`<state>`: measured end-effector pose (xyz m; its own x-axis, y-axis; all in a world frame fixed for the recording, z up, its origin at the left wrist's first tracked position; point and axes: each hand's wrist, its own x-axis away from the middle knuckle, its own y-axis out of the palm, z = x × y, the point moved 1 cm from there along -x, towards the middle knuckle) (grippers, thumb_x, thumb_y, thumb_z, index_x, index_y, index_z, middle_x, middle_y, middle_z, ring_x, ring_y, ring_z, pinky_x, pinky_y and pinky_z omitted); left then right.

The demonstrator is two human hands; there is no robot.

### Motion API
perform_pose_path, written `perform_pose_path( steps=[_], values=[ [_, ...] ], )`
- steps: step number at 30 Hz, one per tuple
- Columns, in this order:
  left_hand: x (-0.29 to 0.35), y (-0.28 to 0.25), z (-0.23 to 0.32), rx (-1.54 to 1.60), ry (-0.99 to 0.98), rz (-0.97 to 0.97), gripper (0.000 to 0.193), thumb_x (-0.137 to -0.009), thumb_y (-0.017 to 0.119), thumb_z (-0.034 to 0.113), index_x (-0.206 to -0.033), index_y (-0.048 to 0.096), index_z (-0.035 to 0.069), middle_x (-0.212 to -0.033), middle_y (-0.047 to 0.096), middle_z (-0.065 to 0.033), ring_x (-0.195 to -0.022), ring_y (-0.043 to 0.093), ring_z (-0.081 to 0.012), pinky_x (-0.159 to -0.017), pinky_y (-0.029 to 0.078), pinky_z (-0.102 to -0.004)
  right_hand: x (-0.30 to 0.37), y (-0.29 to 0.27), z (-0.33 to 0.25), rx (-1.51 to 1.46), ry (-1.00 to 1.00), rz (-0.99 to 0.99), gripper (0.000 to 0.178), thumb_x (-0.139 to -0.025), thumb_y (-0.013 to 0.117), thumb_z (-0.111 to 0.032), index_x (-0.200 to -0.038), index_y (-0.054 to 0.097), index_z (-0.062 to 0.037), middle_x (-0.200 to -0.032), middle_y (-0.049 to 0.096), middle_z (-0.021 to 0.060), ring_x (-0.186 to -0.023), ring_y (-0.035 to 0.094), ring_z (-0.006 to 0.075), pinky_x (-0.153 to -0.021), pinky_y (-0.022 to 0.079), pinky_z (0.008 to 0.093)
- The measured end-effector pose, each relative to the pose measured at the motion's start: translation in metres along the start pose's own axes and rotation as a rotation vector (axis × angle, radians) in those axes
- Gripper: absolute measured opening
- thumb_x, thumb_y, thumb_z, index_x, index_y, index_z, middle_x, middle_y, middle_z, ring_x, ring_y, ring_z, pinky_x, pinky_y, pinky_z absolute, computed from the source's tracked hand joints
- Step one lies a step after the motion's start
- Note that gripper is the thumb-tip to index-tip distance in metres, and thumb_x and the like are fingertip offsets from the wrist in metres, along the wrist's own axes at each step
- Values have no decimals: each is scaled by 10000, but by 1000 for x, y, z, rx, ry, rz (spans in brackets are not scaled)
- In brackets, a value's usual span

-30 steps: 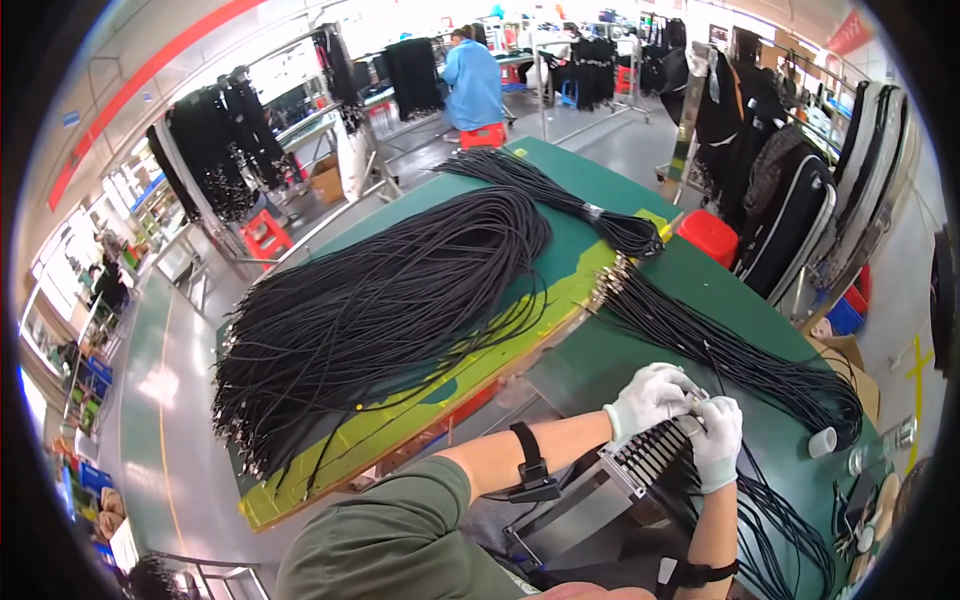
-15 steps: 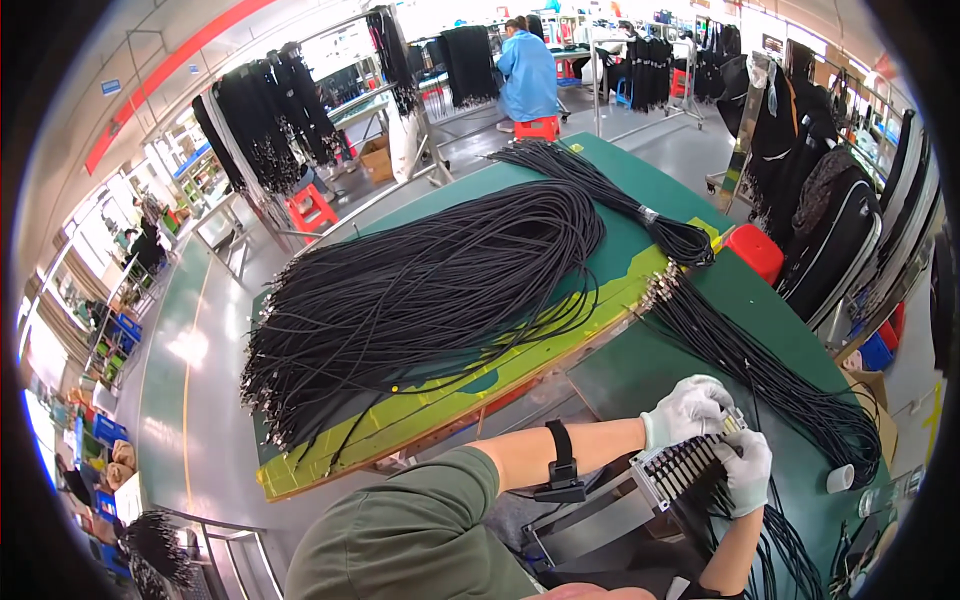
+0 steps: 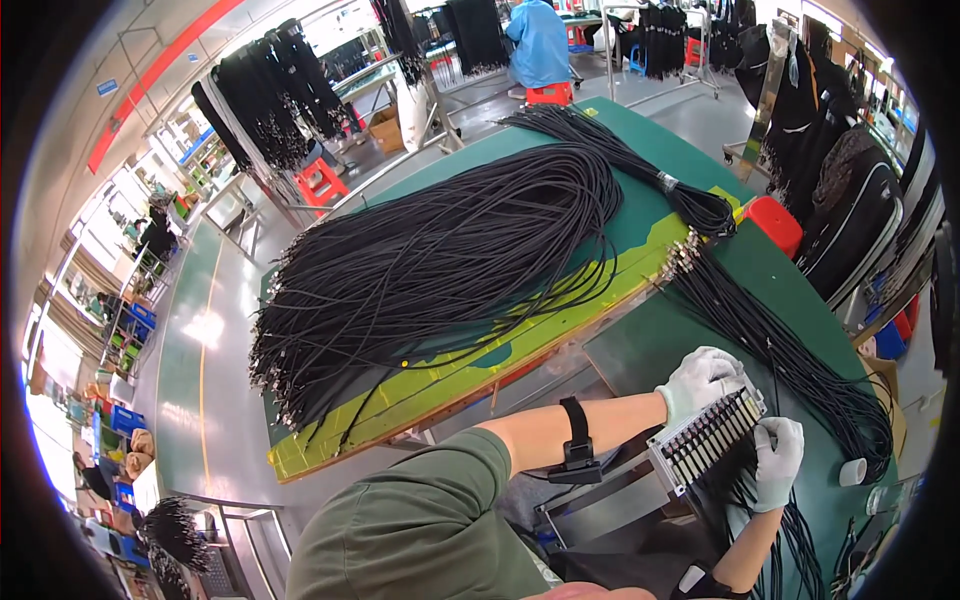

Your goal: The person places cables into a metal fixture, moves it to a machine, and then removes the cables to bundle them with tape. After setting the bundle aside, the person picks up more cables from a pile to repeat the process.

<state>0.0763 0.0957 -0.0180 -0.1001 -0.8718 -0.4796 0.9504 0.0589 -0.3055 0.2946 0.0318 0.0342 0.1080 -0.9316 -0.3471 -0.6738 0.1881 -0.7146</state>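
Note:
A metal fixture [image 3: 706, 438] with a row of narrow slots stands tilted in front of me. Pale connector-like pieces and black cable ends sit in the slots, and cables hang from its right side. My left hand [image 3: 700, 384], in a white glove, is closed at the fixture's far end; its curled fingers hide whatever is between them. Beside the fixture's right edge is my right hand [image 3: 778, 464], also gloved, with bent fingers closed close to the hanging black cables [image 3: 795, 545]. What it pinches is too small to make out.
A large heap of black cables [image 3: 440, 250] covers the table [image 3: 480, 375] ahead. One tied cable bundle [image 3: 690, 205] lies behind it, another bundle [image 3: 775, 335] to the right. A small white cup-like roll [image 3: 852, 472] and a red stool [image 3: 772, 226] are at right. A person in blue [image 3: 538, 45] sits farther off.
My right hand has come away from the fixture's upper end to the right, uncovering more slots. My left hand stays at the far end. The whole view has shifted slightly.

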Motion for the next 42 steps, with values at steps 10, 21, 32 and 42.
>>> perform_pose_path(
  steps=[10, 21, 32, 42],
  values=[
    [-14, -26, 13, -300, 247, 125, 110, -694, 748, 256, -693, 733, 147, -854, 731, -52, -830, 677, -276, -794, 523, -419, -19, 14, -15, 170, -240, 67, 103, -749, 725, -87, -842, 682, -72, -838, 657, 96, -851, 591, 326, -778, 461, 410],
    [-7, -3, -11, -358, 101, -114, 230, -858, 672, 279, -992, 737, 104, -1001, 722, -82, -976, 641, -284, -919, 475, -398, -5, 1, 12, 401, -86, 66, 98, -762, 735, -150, -856, 734, -122, -817, 670, 55, -853, 594, 295, -776, 465, 416],
    [-6, -2, -2, -298, 152, -267, 307, -879, 660, 352, -1115, 736, 171, -1226, 652, -156, -1157, 575, -342, -1031, 424, -459, -4, 11, 13, 426, -124, 47, 87, -781, 730, -218, -851, 725, -167, -776, 639, 26, -861, 588, 268, -755, 451, 407],
    [2, 13, 22, -683, 286, -510, 442, -835, 665, 531, -1236, 695, 347, -1535, 345, -251, -1388, 334, -446, -1172, 194, -596, -16, 12, 44, 591, -88, 406, 105, -808, 718, -240, -863, 690, -156, -847, 650, 33, -892, 591, 271, -767, 457, 408]
  ],
)
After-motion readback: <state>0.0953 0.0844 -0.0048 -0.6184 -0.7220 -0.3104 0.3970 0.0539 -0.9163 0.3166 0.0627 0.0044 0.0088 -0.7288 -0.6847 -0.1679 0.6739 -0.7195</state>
